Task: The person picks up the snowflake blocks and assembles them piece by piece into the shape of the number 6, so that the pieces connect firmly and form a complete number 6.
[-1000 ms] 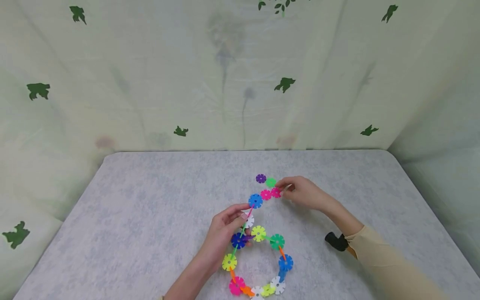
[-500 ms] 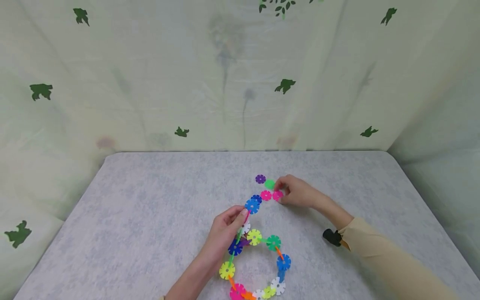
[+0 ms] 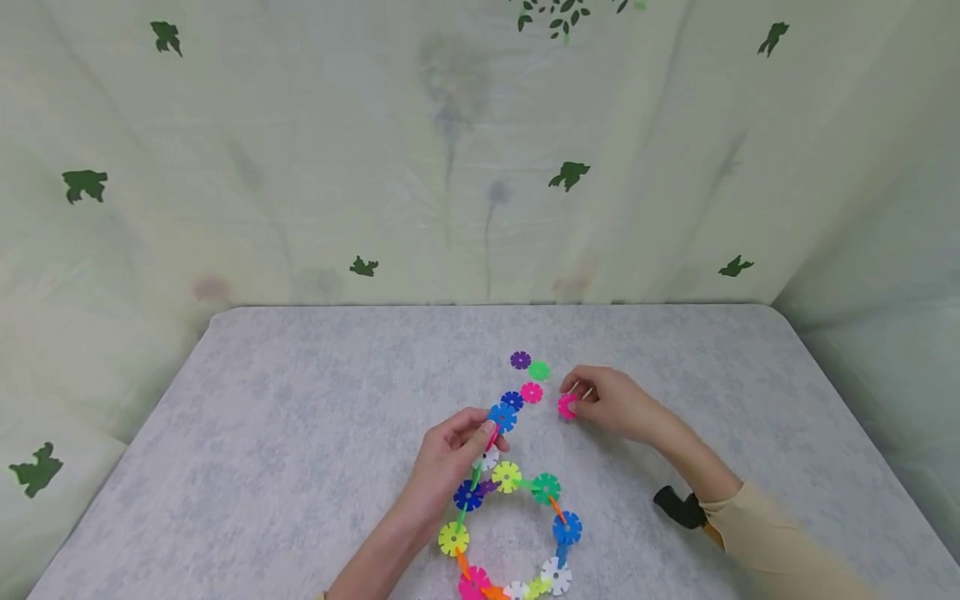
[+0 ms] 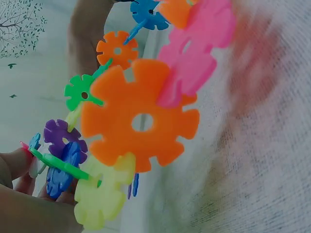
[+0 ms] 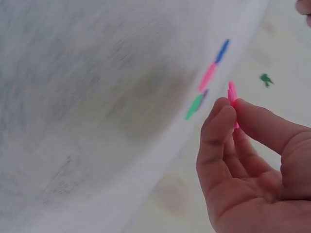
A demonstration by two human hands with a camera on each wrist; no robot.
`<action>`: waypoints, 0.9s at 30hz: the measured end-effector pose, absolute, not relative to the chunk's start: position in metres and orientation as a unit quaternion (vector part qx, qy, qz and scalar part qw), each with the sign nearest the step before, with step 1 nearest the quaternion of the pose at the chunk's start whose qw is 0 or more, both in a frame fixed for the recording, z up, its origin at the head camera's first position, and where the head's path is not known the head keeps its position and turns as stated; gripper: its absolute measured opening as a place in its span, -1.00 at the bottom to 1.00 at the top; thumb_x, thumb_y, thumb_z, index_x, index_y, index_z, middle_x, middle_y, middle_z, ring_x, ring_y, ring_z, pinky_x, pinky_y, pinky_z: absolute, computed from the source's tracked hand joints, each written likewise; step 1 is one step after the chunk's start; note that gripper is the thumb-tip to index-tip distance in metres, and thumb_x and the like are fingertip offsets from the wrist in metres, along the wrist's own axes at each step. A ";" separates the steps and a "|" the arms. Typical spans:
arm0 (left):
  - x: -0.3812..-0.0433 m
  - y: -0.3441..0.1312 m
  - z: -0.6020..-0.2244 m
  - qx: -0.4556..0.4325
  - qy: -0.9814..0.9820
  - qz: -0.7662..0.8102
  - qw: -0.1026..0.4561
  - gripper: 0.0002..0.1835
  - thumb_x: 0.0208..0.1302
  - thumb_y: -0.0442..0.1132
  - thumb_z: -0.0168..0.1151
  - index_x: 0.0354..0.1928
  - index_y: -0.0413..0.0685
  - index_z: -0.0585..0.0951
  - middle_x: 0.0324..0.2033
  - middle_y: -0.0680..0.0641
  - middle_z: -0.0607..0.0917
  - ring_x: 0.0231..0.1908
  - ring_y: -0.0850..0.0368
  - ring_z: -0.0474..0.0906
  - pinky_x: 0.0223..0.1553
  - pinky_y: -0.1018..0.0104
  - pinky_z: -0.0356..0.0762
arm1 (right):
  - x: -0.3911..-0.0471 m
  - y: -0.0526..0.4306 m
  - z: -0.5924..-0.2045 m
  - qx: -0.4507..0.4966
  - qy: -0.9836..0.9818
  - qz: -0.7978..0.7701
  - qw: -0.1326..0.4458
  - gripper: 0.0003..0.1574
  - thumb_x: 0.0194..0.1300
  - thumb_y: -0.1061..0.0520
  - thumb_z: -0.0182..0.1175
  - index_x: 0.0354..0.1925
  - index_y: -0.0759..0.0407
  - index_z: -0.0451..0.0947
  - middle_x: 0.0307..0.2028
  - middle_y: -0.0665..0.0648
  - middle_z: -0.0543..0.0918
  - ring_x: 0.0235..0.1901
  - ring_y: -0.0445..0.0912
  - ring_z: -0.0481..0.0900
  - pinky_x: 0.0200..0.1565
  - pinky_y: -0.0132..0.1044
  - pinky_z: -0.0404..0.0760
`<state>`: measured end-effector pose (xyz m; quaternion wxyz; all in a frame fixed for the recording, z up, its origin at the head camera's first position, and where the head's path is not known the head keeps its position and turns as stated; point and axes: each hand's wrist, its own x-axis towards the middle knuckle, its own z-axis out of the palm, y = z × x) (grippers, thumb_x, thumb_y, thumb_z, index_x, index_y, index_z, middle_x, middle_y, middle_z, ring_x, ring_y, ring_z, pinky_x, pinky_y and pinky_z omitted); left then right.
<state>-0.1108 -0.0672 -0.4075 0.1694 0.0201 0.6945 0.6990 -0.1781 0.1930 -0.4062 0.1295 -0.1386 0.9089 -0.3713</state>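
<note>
My left hand grips the upper end of a chain of notched plastic snowflake discs, pinching near a light blue disc and a pink one edge-on. Below it the chain closes into a ring, with a yellow disc on its left side. In the left wrist view an orange disc of the ring looms close. My right hand pinches a loose pink snowflake disc between thumb and fingertips, seen edge-on in the right wrist view. A gap separates this disc from the chain's end.
Loose discs lie just beyond the hands: purple, green, pink and dark blue. They rest on a grey table, backed by a pale curtain. A black device sits at the right wrist.
My right hand has picked up the pink disc and drawn it right, away from the loose ones. The chain's light blue end has shifted nearer me, uncovering the dark blue disc.
</note>
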 end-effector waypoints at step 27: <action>-0.109 -0.050 -0.373 0.052 0.635 0.754 0.160 -0.68 0.47 0.01 0.09 -0.05 -0.11 0.50 -0.32 -0.18 0.54 -0.54 0.08 0.38 -0.47 0.42 0.47 | -0.101 0.152 -0.355 -0.135 0.783 -0.599 -0.105 -0.75 0.33 0.16 0.28 -0.02 0.11 0.61 -0.19 -0.01 0.67 -0.25 -0.05 0.67 -0.18 -0.22 0.67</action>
